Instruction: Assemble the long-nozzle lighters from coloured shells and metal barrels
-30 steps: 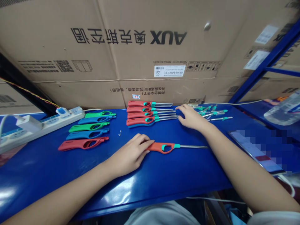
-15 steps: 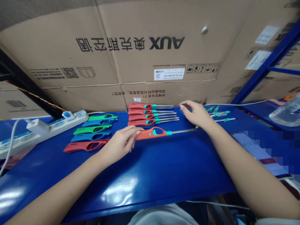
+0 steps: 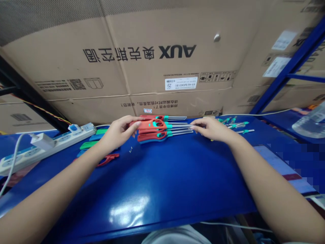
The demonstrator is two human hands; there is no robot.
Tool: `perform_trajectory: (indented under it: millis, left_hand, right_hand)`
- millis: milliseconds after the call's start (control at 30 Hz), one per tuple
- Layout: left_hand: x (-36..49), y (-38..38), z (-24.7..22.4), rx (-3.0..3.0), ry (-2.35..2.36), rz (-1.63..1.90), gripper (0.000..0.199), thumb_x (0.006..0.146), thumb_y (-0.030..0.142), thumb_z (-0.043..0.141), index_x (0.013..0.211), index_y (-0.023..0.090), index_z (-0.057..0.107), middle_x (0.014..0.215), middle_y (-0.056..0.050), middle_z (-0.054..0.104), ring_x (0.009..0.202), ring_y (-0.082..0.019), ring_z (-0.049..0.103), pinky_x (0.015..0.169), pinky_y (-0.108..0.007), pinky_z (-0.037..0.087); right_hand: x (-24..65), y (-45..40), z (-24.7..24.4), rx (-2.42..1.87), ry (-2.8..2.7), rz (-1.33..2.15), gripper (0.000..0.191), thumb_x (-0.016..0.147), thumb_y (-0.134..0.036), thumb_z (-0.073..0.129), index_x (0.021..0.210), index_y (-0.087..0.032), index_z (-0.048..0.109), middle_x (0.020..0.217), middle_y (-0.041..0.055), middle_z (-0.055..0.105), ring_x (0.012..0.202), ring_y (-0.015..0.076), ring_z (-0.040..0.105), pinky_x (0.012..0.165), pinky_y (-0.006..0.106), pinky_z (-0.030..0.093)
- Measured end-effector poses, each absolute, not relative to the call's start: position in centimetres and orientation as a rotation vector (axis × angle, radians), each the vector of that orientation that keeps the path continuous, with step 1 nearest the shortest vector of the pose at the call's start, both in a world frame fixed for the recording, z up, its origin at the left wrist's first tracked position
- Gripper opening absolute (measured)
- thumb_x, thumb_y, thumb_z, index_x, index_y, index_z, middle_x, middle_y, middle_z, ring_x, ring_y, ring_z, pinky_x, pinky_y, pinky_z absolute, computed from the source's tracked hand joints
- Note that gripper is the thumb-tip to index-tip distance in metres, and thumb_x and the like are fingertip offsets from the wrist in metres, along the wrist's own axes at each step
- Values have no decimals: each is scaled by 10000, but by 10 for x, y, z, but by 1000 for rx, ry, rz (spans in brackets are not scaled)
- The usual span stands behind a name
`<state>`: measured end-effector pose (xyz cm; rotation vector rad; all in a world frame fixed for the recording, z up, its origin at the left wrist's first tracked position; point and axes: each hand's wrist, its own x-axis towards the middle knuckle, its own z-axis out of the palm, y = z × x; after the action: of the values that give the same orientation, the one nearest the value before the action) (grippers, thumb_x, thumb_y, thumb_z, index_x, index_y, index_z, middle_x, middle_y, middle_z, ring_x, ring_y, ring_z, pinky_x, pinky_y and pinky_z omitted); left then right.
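Note:
My left hand (image 3: pixel 121 131) pinches the rear end of an orange-red gas lighter (image 3: pixel 149 125) with a green trigger and a long metal tube. At the tube's far end, the fingertips of my right hand (image 3: pixel 212 128) are closed on it. Held level, this lighter overlaps a row of similar red lighters (image 3: pixel 149 137) on the table, and a blue edge shows beneath the nearest one. Left of the row lie green, blue and red lighter handles (image 3: pixel 109 159), partly hidden by my left forearm. Several metal tubes with green ends (image 3: pixel 245 131) lie beyond my right hand.
The blue tabletop (image 3: pixel 162 183) meets a large cardboard box (image 3: pixel 142 74) at the back. A white power strip (image 3: pixel 57 142) with plugs stands at the left. A phone (image 3: pixel 279 166) lies at the right, near a clear plastic bottle (image 3: pixel 311 122). A blue rack post rises behind.
The orange-red lighter has moved away from me and slightly left, over the row. My left hand moved with it, and my right hand has closed on its tube end.

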<state>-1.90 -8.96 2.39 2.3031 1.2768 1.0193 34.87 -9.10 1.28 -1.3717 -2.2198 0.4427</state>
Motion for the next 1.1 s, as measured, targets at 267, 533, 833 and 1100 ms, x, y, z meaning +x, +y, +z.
perform_trajectory:
  millis: [267,533,833,1100]
  left_hand:
    - [-21,-48,6,2375,1154,809,457,890,553,624,1123,179,748,1124,-100,764,1019,-282,703,895,-409,562]
    - [-17,-32,1,2510,1200,805,427,894,506,620,1152,190,745,1201,-113,736,1123,-307,669,1020,-474,512]
    - [-15,-16,-17,2516,1184,858,390,927,450,577,1174,186,723,1229,-114,709,1176,-280,650,1064,-470,496]
    - [-14,-15,-31,2452,1283,943,402,929,466,587,1174,179,723,1191,-119,736,1171,-303,656,1081,-504,486]
  right_hand:
    - [341,-63,-28,-1413,-1912,-48,218,927,-295,606,1000,-208,792,984,77,749,786,231,668,734,350,498]
    - [338,-56,-41,-1435,-1864,-78,222,904,-223,581,1019,-202,770,1002,87,728,783,222,653,746,352,520]
    - [338,-56,-48,-1478,-1886,-60,292,889,-219,530,1109,-184,719,1125,117,686,660,183,622,640,351,525]
    - [337,-55,-51,-1431,-1960,-47,245,902,-227,519,1043,-192,716,1115,109,680,766,210,651,686,368,553]
